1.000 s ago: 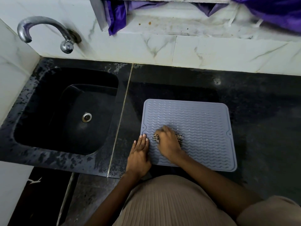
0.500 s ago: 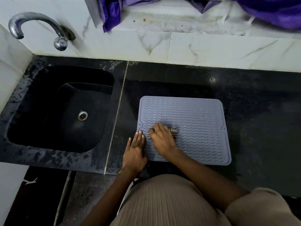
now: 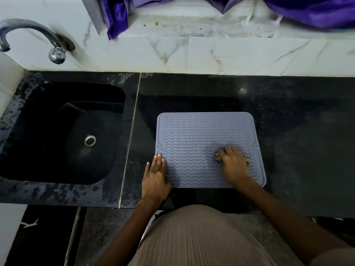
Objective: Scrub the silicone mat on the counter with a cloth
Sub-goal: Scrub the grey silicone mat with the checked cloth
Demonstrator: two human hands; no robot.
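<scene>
Black stone counter [image 3: 288,116] bears a grey mat [image 3: 192,143] beside a sink [image 3: 63,131].

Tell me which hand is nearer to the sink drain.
Left. The left hand rests flat on the mat's left edge, on the side toward the drain. The right hand grips the cloth near the mat's right side, farther away.

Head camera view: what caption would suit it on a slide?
Right hand scrubs grey silicone mat with a cloth; left hand steadies its edge.

Beige ribbed top [image 3: 194,239], apparently short-sleeved; forearms bare.
</scene>
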